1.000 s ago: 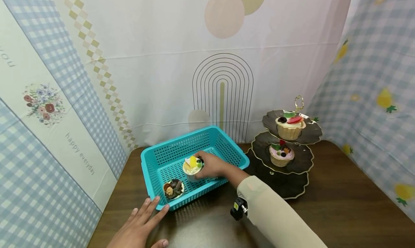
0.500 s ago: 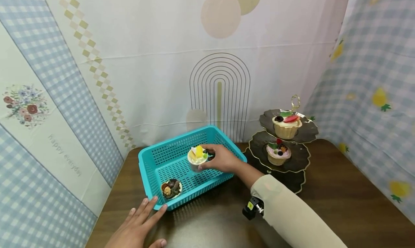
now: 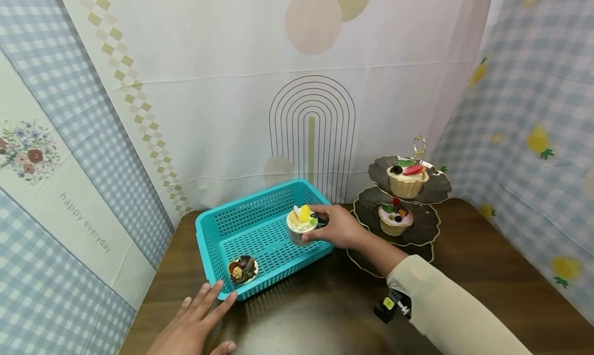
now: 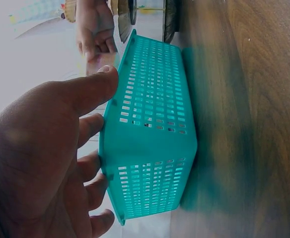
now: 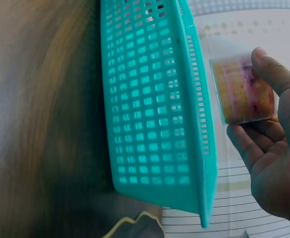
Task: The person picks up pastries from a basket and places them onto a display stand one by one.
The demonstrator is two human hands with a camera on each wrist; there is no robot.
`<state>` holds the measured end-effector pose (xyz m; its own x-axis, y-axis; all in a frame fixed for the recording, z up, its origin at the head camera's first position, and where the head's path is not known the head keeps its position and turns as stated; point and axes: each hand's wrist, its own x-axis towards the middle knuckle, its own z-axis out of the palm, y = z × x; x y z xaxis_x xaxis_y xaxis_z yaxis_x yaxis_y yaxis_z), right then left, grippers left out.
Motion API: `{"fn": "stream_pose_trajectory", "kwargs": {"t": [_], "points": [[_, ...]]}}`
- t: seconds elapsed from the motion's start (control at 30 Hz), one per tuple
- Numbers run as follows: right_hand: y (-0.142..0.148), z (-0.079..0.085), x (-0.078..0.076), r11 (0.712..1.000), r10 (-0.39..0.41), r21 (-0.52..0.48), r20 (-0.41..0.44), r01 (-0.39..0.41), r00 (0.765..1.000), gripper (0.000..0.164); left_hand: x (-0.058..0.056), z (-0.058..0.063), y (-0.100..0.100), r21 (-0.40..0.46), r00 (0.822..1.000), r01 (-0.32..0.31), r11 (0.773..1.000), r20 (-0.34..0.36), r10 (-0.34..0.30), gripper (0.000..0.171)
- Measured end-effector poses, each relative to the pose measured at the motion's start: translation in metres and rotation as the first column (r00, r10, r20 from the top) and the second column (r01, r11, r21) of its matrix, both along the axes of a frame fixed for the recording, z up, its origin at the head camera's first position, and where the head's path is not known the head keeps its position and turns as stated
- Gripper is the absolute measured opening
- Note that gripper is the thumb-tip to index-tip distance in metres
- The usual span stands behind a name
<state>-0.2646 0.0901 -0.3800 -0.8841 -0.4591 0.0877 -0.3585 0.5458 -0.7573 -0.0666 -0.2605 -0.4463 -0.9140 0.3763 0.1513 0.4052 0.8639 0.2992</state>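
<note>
My right hand [image 3: 341,226] pinches a clear dessert cup [image 3: 300,225] between thumb and fingers, above the right part of the turquoise basket [image 3: 278,276]. White cream and yellow fruit top the cup; its layered cake sides [image 5: 244,89] show in the right wrist view, apart from the basket's rim. At the basket's near left corner, my left hand [image 3: 190,321] rests its extended fingertips against the rim, thumb spread away. A small cake [image 3: 243,270] with chocolate and nut topping sits inside the basket, close to that corner.
A dark three-tier stand [image 3: 427,234] with gold edges stands to the right of the basket. A strawberry-topped tart [image 3: 407,182] is on its top tier, a pink-cream tart [image 3: 394,221] on the middle one. Patterned curtains [image 3: 223,113] close off the back and sides.
The right hand has lifted the dessert cup from inside the basket and carried it up and to the right. The left hand has stayed at the basket corner. The view has shifted slightly right.
</note>
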Motion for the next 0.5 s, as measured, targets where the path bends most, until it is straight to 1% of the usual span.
{"fn": "stream_pose_trajectory", "kwargs": {"t": [0.2,0.33,0.5], "points": [[0.023,0.007,0.013,1.000,-0.008,0.013,-0.021,0.008,1.000,0.081,0.000,0.002,0.000,0.009,1.000,0.006,1.000,0.026,-0.007,0.074],[0.035,0.008,0.019,1.000,-0.002,0.022,-0.040,0.003,0.999,0.080,0.000,0.000,0.000,-0.002,1.000,0.004,1.000,0.003,-0.004,0.074],[0.048,0.003,0.027,1.000,0.010,0.007,-0.048,-0.010,0.999,0.079,0.000,-0.002,0.000,-0.006,1.000,-0.011,1.000,-0.018,0.011,0.075]]}}
